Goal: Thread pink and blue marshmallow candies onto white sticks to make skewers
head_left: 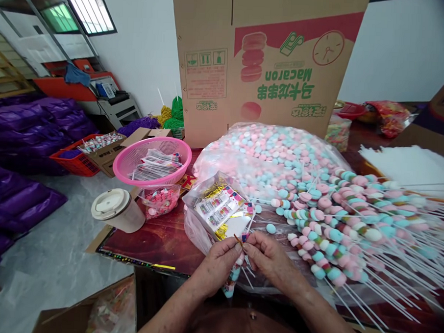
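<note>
At the table's front edge, my left hand (220, 259) and my right hand (269, 257) meet with fingers pinched together. Between them is the gathered neck of a clear bag, with a thin gold twist tie (238, 240) at it. Below my fingers hangs the bagged candy skewer (232, 280), in pink, white and blue pieces. My left hand partly covers it. Just beyond my hands sits a clear-lined box (191, 204) with printed bags (220, 205) and gold ties inside. Many marshmallow skewers (333, 230) lie piled to the right, their white sticks pointing right.
Behind the box lies a big clear bag of loose marshmallows (267, 149), backed by a tall carton (213, 33). On the left are a pink basket (121, 169) of flat packets, a lidded cup (122, 213) and a small candy bag (159, 200). An open carton (61, 316) stands below the table.
</note>
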Action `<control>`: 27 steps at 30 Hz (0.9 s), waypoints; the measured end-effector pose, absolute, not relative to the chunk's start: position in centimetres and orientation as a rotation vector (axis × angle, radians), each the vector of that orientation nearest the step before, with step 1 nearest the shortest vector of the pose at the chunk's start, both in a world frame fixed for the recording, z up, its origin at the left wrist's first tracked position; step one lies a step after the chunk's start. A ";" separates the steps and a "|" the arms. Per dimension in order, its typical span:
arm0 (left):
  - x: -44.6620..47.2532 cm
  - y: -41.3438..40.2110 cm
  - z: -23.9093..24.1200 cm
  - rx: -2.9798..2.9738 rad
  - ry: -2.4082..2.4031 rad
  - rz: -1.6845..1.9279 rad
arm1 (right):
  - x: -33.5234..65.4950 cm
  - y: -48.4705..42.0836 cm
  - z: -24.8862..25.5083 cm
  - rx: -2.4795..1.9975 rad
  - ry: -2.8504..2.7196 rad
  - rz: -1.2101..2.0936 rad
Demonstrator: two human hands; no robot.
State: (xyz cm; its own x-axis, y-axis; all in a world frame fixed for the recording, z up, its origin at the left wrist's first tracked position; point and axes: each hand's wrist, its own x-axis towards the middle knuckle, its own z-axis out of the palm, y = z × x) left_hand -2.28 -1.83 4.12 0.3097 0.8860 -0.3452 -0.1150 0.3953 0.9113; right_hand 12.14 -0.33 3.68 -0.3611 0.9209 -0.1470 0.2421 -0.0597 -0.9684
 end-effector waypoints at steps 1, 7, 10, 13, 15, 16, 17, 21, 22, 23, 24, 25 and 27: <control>-2.3 -1.9 4.1 0.921 1.032 0.785 | 12.2 -0.3 3.7 -1.268 -1.641 1.447; -1.6 -2.1 3.0 0.792 1.033 0.878 | 12.4 -0.4 3.6 -1.391 -1.858 1.014; -1.7 -1.8 3.0 0.635 0.989 0.911 | 12.7 -0.8 3.8 -1.402 -1.796 1.050; -2.4 -1.3 3.7 0.551 0.840 0.757 | 13.6 -1.0 5.4 -1.084 -2.035 1.058; -2.8 -0.9 4.1 0.521 0.727 0.640 | 14.1 -1.0 6.8 -0.888 -2.176 1.092; -2.8 -0.7 4.2 0.513 0.690 0.605 | 14.3 -0.9 7.4 -0.841 -2.200 1.153; -2.8 -0.6 4.2 0.506 0.672 0.601 | 14.4 -0.7 7.8 -0.823 -2.195 1.232; -2.3 -0.5 4.0 0.435 0.767 0.801 | 13.9 -0.3 7.0 -1.028 -1.979 1.305; -2.0 -0.5 3.9 0.416 0.812 0.857 | 13.7 -0.3 6.4 -1.112 -1.933 1.238; -1.8 -0.6 3.8 0.405 0.858 0.899 | 13.4 -0.4 5.8 -1.189 -1.906 1.154; -1.6 -0.6 3.8 0.404 0.897 0.927 | 13.2 -0.4 5.3 -1.253 -1.899 1.068; -1.4 -0.6 3.7 0.411 0.928 0.943 | 13.1 -0.5 4.8 -1.302 -1.905 0.989; -1.0 -0.6 3.6 0.432 0.956 0.953 | 12.9 -0.8 4.2 -1.361 -1.947 0.847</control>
